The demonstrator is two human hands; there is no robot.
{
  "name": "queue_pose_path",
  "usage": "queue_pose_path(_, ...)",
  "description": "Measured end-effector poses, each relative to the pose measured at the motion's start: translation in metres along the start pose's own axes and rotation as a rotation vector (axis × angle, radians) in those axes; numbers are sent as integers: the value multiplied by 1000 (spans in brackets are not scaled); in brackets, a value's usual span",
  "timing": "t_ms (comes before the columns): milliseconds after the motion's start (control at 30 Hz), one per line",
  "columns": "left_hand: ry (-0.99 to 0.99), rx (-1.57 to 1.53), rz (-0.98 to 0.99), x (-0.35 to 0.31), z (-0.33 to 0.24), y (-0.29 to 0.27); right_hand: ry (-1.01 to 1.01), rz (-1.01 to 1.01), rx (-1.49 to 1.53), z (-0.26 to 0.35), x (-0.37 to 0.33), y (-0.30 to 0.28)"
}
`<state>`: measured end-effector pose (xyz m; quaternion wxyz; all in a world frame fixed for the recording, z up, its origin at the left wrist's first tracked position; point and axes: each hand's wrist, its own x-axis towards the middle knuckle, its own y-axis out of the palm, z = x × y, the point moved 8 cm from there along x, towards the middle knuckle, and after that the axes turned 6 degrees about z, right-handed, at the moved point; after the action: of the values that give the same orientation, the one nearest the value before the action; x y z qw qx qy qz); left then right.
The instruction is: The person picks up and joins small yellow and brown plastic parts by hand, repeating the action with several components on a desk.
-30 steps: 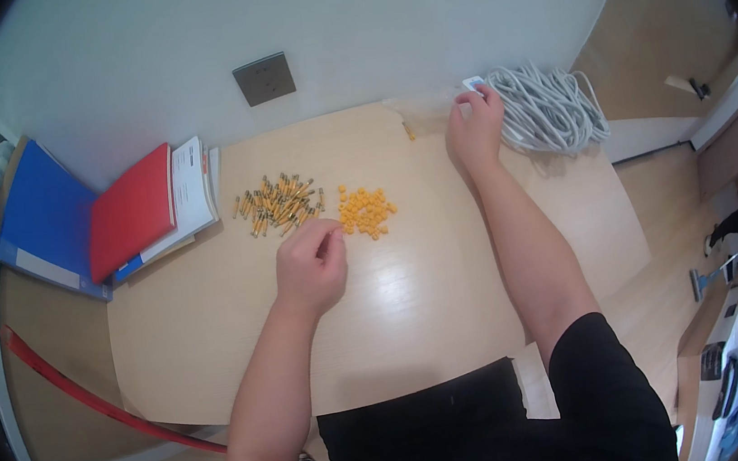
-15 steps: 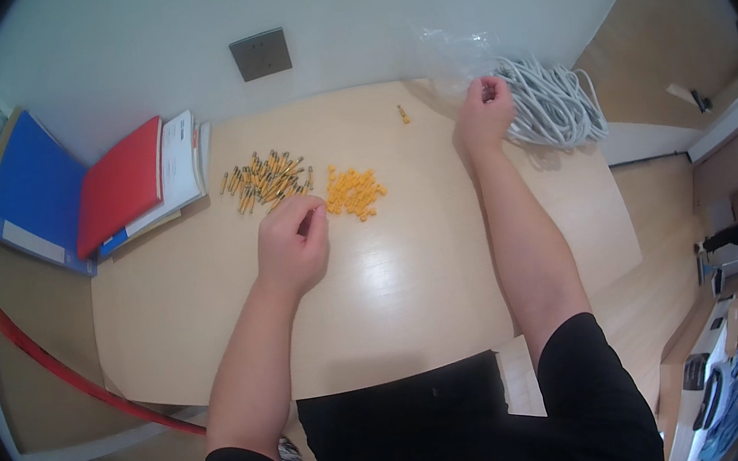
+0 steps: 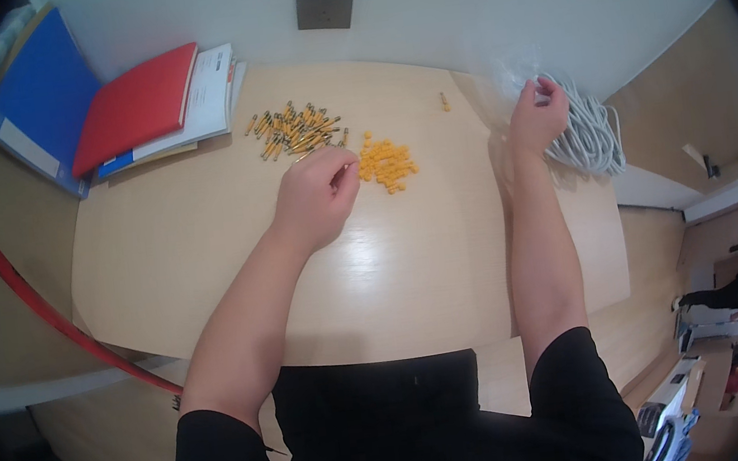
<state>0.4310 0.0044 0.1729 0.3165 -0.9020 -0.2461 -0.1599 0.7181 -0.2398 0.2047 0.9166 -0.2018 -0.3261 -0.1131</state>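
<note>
My left hand (image 3: 320, 198) is closed, thumb against curled fingers, just in front of a pile of small yellow-and-metal cylindrical pieces (image 3: 299, 131). Whatever it holds is hidden by the fingers. Beside that hand lies a heap of small yellow caps (image 3: 389, 164). My right hand (image 3: 540, 118) is raised at the back right with its fingers curled into a pinch; anything between the fingertips is too small to name. It is nearest to a clear plastic bag (image 3: 515, 61) and a coil of grey cable (image 3: 596, 133). A single yellow-tipped piece (image 3: 444, 102) stands apart, left of the right hand.
Blue (image 3: 44, 94) and red (image 3: 136, 107) folders with white papers (image 3: 207, 99) lean at the back left of the wooden table (image 3: 412, 289). A socket plate (image 3: 325, 7) is on the wall. Far right, another person (image 3: 732, 297) in dark clothes is on the floor area.
The whole view has shifted and turned, so the table contents appear displaced. My left hand stays by the piles and my right hand by the cable; both remain closed.
</note>
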Motion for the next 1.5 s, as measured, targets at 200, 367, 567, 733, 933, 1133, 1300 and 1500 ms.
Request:
queue_pose_path(200, 13, -26, -24, 0, 1, 0, -456, -157, -188, 36, -28, 4)
queue_pose_path(367, -61, 64, -82, 1, 10, -8, -440, 578, -344, 49, -85, 89)
queue_pose_path(567, -137, 90, -66, 4, 22, 0, -318, 640, -286, 30, -75, 95)
queue_pose_path(733, -218, 73, -82, -5, 42, 9, -198, 695, -174, 6, -71, 85)
queue_pose_path(933, -156, 32, -76, -20, 32, 9, -66, 633, -60, 3, -66, 71)
queue_pose_path(1133, -42, 183, -60, -17, 2, 10, -16, 677, -126, -8, -65, 63)
queue_pose_path(1300, -99, 267, -116, -21, 26, 9, -106, 642, -43, 7, -63, 62)
queue_pose_path(1500, -157, 432, -212, -7, 36, 0, -409, 635, 113, 77, -78, 58)
